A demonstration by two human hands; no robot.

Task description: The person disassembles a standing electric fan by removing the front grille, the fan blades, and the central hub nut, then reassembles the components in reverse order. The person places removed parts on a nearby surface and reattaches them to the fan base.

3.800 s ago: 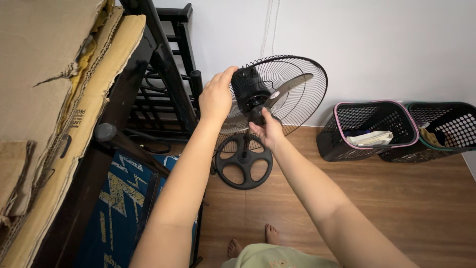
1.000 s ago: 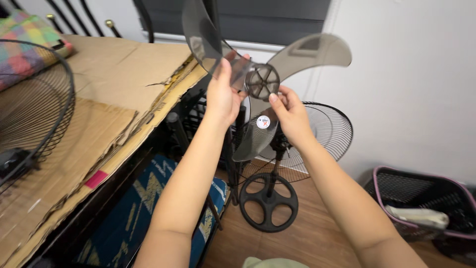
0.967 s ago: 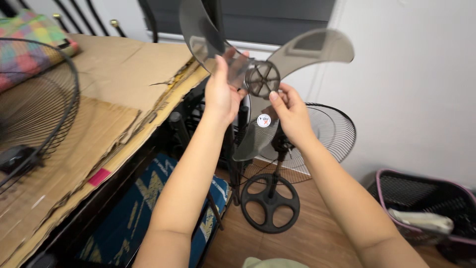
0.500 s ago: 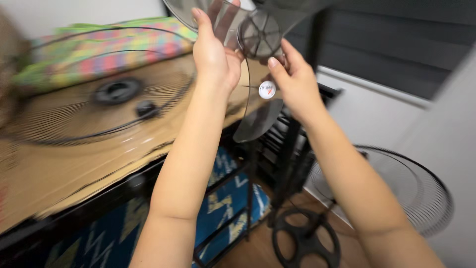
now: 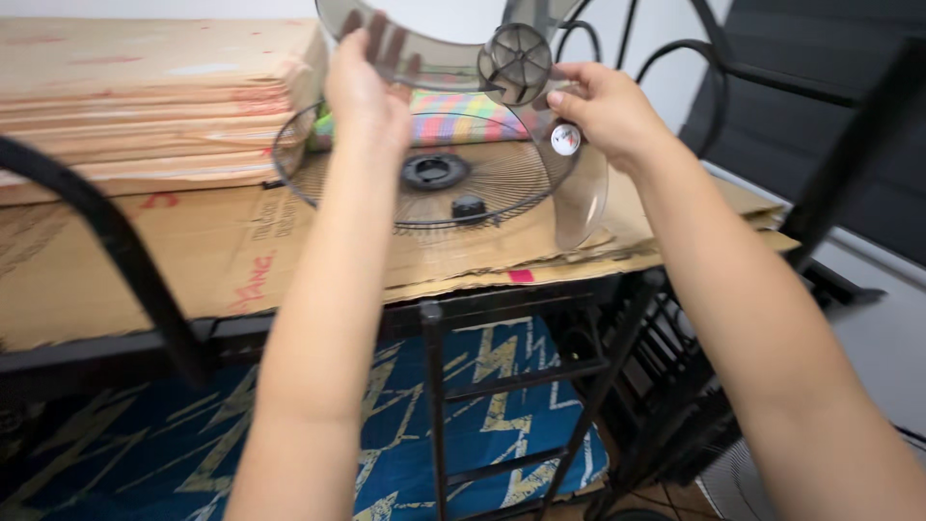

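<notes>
Smoky plastic fan blade (image 5: 453, 58) sits gripped between our left hand (image 5: 362, 82) and right hand (image 5: 603, 111), raised clear above the wire guard (image 5: 424, 174) resting on cardboard (image 5: 193, 241).

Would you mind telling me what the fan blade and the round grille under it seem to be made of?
Fan blade: apparently smoky translucent plastic, glossy; fingers and grille show through it.
Round grille: probably thin metal wire, dark finish; fine radiating spokes.
</notes>
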